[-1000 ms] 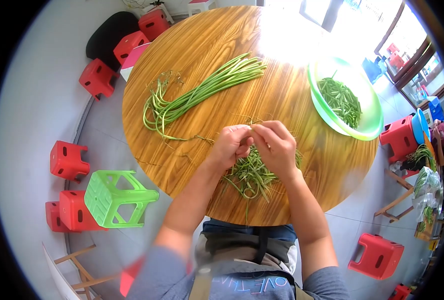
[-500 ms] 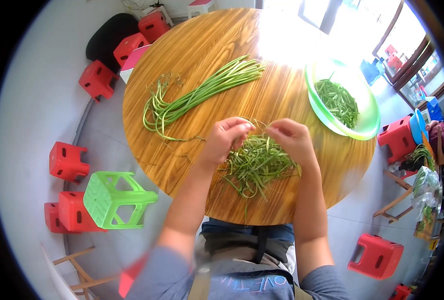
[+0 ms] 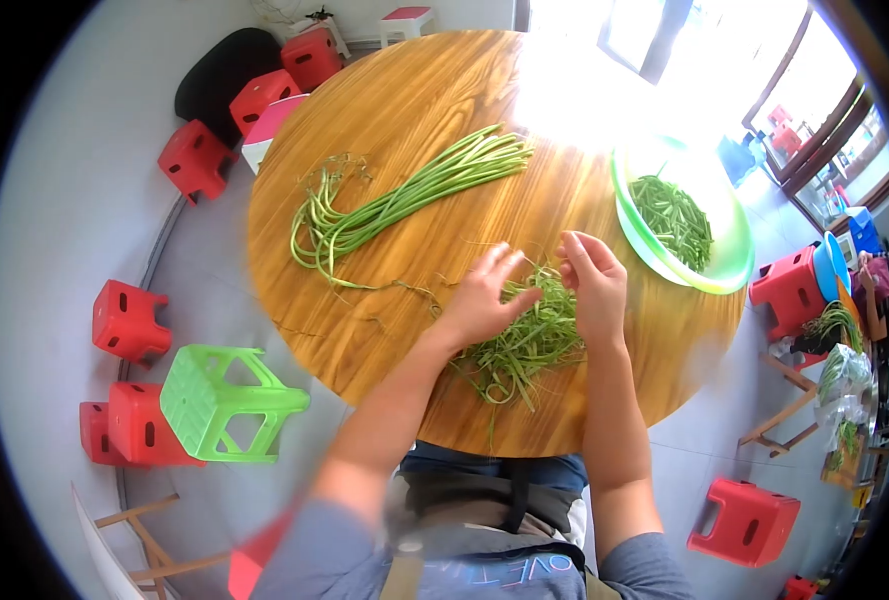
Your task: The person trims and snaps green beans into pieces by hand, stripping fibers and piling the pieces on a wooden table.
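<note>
My left hand (image 3: 487, 300) is open, fingers stretched out and thumb apart, just above the left side of a heap of green trimmings (image 3: 527, 352). Thumb and fingertips pinch together on my right hand (image 3: 595, 283), over the heap's upper right; whatever they hold is too small to make out. A bundle of long garlic scapes (image 3: 430, 183) lies to the upper left, its curled thin ends toward the left. On the right, a green translucent basin (image 3: 648, 243) holds short cut green pieces (image 3: 673, 215).
The round wooden table (image 3: 385, 110) bears all of this, with thin stray strands near the bundle. Around it on the floor are a green stool (image 3: 205, 405) and several red stools (image 3: 750, 520). Strong light glares on the table's far edge.
My left hand has gone from a pinch to spread fingers and lowered toward the heap. My right hand stays pinched, turned more upright. The view has shifted slightly.
</note>
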{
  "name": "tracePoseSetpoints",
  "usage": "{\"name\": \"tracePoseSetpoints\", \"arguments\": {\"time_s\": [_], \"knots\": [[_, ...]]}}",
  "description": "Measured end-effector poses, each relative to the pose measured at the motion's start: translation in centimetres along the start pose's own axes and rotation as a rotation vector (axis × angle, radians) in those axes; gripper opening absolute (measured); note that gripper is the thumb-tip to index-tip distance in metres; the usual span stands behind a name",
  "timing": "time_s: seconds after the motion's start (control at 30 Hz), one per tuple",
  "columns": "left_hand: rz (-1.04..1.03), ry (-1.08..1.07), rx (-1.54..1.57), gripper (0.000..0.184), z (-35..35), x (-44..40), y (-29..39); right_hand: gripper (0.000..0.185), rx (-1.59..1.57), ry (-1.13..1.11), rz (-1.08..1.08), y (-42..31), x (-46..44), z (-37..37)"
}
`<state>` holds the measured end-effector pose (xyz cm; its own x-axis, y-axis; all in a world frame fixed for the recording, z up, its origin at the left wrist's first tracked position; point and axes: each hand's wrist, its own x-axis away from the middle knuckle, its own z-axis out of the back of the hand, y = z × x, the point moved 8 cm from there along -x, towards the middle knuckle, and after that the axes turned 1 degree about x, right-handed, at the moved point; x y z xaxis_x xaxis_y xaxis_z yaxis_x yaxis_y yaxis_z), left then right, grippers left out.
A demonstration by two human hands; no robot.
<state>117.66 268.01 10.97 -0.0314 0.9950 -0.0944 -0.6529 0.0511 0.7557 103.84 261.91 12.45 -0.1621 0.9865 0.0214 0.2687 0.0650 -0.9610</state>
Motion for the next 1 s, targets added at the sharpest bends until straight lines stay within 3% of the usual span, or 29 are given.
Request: {"name": "tracePoseSetpoints", "arguments": {"time_s": [0.13,0.17,0.27,0.3,0.43,0.53,0.63,0.77,1.0], "knots": [[-0.258,-0.136,0.171,0.046,-1.4,0.3,1.5,0.021,0.224,-0.014,0.071,0.3,-0.8,-1.0],[-0.214,-0.119,0.301,0.033,-1.3,0.3,1.3,0.021,0.32,-0.041,0.097,0.0,-1.2,-1.6],[-0.216,0.041,0.32,0.031,-0.1,-0.1,1.0,0.019,0.72,-0.19,0.275,-1.1,-3.0,-5.3],[-0.24,0.209,0.23,0.027,1.0,0.1,0.8,0.018,0.847,-0.275,0.353,-0.8,-4.1,-6.9],[-0.126,0.542,0.31,0.021,4.6,0.8,-0.5,0.018,1.174,-0.46,0.544,1.1,-8.5,-12.5],[-0.021,0.695,0.423,0.019,5.6,1.0,-2.6,0.019,1.237,-0.584,0.581,2.1,-9.1,-17.4],[0.1,0.824,0.609,0.018,5.3,1.1,-5.2,0.037,1.394,-0.742,0.617,4.3,-8.3,-21.8],[0.264,0.879,0.931,0.019,4.0,0.3,-8.8,0.039,1.643,-0.884,0.932,6.9,-6.6,-25.1],[0.298,0.823,1.055,0.018,4.0,0.3,-9.1,0.016,1.686,-0.881,0.988,6.8,-6.9,-25.1]]}}
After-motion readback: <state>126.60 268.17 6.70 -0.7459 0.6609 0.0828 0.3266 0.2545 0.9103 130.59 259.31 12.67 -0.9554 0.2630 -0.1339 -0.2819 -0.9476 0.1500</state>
